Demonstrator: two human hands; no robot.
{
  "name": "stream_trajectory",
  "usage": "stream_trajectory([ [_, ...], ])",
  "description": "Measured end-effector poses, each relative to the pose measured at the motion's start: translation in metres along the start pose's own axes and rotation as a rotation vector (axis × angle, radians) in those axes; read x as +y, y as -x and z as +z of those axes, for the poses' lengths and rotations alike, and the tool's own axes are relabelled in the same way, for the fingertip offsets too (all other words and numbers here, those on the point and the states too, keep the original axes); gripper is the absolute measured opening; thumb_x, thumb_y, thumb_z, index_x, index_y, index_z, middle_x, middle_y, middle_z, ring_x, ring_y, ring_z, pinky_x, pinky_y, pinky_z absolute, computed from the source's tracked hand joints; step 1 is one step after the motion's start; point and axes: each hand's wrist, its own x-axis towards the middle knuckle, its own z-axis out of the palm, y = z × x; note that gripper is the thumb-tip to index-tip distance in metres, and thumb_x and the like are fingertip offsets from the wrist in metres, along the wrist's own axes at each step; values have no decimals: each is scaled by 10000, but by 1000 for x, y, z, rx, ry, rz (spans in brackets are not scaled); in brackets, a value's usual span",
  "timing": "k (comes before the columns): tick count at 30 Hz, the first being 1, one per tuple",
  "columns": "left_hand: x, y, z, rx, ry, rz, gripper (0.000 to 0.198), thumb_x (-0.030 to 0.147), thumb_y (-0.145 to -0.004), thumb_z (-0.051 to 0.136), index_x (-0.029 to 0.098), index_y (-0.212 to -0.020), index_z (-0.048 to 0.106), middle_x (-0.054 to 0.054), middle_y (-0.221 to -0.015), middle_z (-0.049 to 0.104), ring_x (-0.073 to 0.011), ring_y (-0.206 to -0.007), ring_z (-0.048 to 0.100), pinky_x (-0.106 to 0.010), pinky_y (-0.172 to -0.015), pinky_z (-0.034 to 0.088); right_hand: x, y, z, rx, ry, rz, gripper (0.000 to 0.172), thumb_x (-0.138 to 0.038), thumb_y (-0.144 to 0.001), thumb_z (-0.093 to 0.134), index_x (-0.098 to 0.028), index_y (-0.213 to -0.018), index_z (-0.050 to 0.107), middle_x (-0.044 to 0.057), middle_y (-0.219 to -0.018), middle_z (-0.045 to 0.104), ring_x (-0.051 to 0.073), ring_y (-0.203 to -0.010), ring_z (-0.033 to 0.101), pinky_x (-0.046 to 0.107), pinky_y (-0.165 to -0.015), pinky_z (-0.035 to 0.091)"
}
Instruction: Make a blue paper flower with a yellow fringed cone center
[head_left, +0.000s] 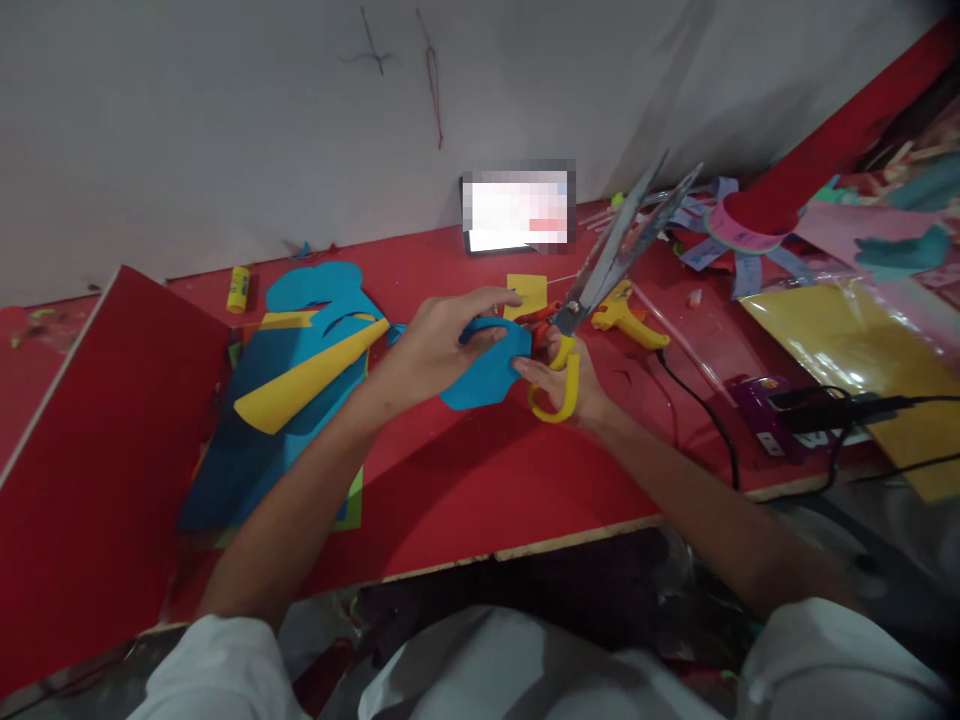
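Observation:
My left hand (442, 345) is closed on a curled piece of blue paper (484, 380), with the thumb over its upper edge. In my right hand (581, 385) are scissors (589, 290) with yellow handles; their blades point up and away, slightly apart. The thumb of that hand also touches the right edge of the blue paper. Something orange-red (541, 315) shows just behind the paper, its kind partly hidden. To the left, a rolled yellow paper cone (311, 380) lies on blue paper sheets (247, 440), near a blue cut-out shape (319, 285).
A yellow glue gun (634, 318) with a black cord lies beyond my right hand. A lit tablet (517, 210) leans on the wall. A glue stick (238, 290) stands at the left, near an upright red board (112, 450). At right are a purple box (769, 415) and yellow plastic-covered sheets (847, 350).

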Motion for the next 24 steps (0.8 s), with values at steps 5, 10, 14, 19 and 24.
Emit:
stream_trajectory([
  [5,-10,-3,-2,-29,125,-218,640,583,-926,768,221,-1436,634,-132,-1488,683,-323,-1278,710,-421,-1026,634,-2,-3,0,102,72,-38,548,-676,-730,883,-261,-851,544,-45,-732,556,150,-665,548,337,-638,566],
  [10,-31,-5,0,-121,355,-309,852,635,-723,939,209,-1389,620,-156,-1346,737,-364,-1179,748,-468,-911,679,-6,-3,-6,270,20,-89,543,-614,-756,918,-267,-809,504,-63,-687,506,126,-604,502,311,-614,534],
  [14,-40,-7,6,-98,435,-256,689,601,-761,924,197,-1264,681,-132,-1166,794,-334,-1045,789,-479,-886,674,-8,-4,-11,304,34,-120,551,-634,-760,926,-268,-789,515,-54,-672,523,138,-609,552,315,-628,539],
  [19,-57,-10,-3,265,334,-208,610,602,-787,907,223,-1200,665,-70,-1035,794,-300,-971,782,-475,-804,659,-4,-3,-5,55,-15,-74,600,-839,-862,721,-265,-827,552,-30,-705,561,141,-571,570,329,-584,522],
  [24,-49,-10,-16,485,297,-133,578,600,-877,832,321,-1316,580,-8,-1072,781,-224,-809,771,-453,-703,658,13,2,5,-117,35,20,786,-1036,-790,514,-255,-873,556,-29,-709,541,127,-539,490,321,-521,455],
])
